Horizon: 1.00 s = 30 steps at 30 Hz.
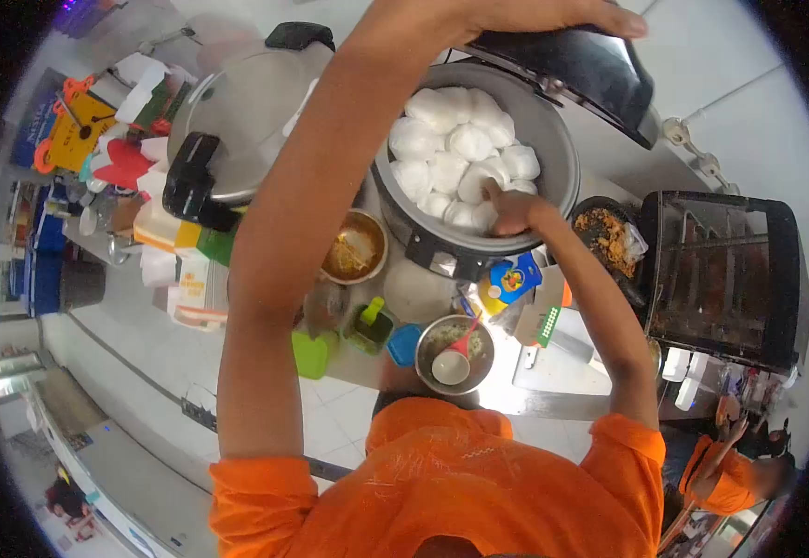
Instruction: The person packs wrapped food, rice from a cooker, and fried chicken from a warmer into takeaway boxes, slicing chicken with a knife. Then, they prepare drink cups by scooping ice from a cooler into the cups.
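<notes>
1. Hands are apart: the left hand point(558, 14) lies on the raised black lid point(590, 79), while the right hand point(519, 216) is inside the cooker point(561, 172).
2. White, rounded bundles point(448, 172) sit packed together in that cooker; the right hand's fingers touch those near the front rim. Whether either hand's fingers are closed in a grip, I cannot tell.
3. Just below the cooker lies a blue and yellow packet point(513, 282).
4. Nearer the body stands a metal bowl point(425, 361) holding a ladle point(451, 367); a green container point(365, 330) is near it.
5. Left of the cooker is a large silver pot point(246, 112) with black handles.
</notes>
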{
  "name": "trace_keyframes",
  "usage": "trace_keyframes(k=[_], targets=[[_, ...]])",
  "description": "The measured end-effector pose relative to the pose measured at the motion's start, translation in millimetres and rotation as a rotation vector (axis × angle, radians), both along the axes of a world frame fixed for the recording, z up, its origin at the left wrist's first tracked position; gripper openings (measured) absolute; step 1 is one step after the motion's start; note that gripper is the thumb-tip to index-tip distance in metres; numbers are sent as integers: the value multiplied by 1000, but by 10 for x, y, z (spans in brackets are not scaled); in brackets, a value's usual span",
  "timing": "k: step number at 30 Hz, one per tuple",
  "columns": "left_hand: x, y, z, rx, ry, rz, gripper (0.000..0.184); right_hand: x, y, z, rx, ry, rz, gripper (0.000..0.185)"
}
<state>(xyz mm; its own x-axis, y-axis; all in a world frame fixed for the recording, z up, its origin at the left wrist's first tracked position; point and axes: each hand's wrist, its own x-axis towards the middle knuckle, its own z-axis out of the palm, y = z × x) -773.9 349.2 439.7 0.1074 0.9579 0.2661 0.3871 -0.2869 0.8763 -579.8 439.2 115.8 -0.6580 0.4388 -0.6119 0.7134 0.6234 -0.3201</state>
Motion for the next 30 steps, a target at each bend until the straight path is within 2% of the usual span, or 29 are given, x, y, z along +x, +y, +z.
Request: trace_keyframes(k=[1,4,7,8,11,12,16,18,19,20,22,24,27,29,30], targets=[[-63,-21,35,-4,-17,-48,89,30,39,-154,-44,41,-32,105],[-321,24,-21,63,-54,-253,86,-41,-11,460,-89,-10,-156,108],[-328,162,-212,128,-34,-316,91,-50,123,760,-38,234,-128,108],[-288,253,-291,118,-25,-309,93,-203,180,857,-128,102,-147,107],[36,556,-502,115,-5,-229,99,-306,279,97,186,256,107,107],[123,643,-517,113,-5,-191,101,-543,49,530,-51,200,0,108],[252,921,-508,91,-49,-56,110,-310,143,296,53,261,227,109],[251,842,-493,82,-43,-6,110,-136,200,185,132,232,163,116],[247,871,-535,72,-79,-13,110,-159,246,55,126,355,139,117],[234,824,-527,141,-35,-10,103,-309,86,303,-114,220,-80,114],[249,867,-609,169,-80,-4,103,-323,184,269,-140,277,126,102],[250,838,-654,202,-80,-11,103,-494,34,421,-75,34,64,94],[262,763,-701,230,-75,-11,103,-80,453,-104,230,141,446,81],[208,611,-694,192,-87,-34,103,-219,410,-70,-87,88,15,81],[173,547,-705,193,-130,-74,103,-142,349,-21,-149,126,-246,84]])
